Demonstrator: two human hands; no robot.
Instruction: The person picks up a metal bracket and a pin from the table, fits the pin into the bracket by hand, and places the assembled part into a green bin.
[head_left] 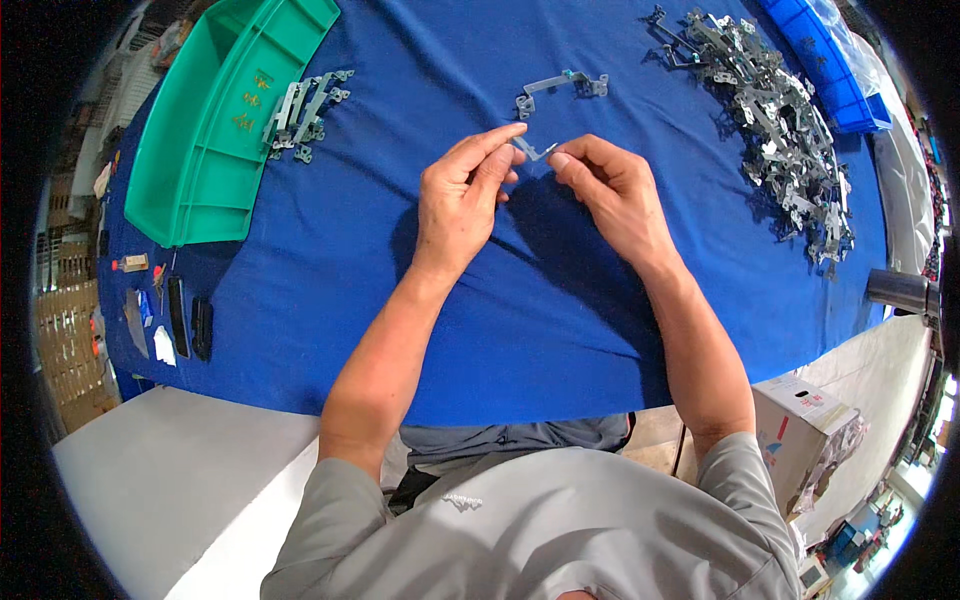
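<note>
Between my two hands, above the middle of the blue cloth, is a small bent metal bracket. My left hand pinches its left end, with the index finger stretched along the top. The thumb and index finger of my right hand close on its right end. Just beyond my hands a single long metal bracket lies on the cloth, with holed tabs at both ends. Several similar brackets rest together at the left, against the green bin. My fingers cover parts of the held piece.
A green plastic bin with small brass-coloured parts stands at the left. A large heap of metal brackets spreads at the right beside a blue bin. Small tools lie near the left edge. A metal cylinder juts in at the right.
</note>
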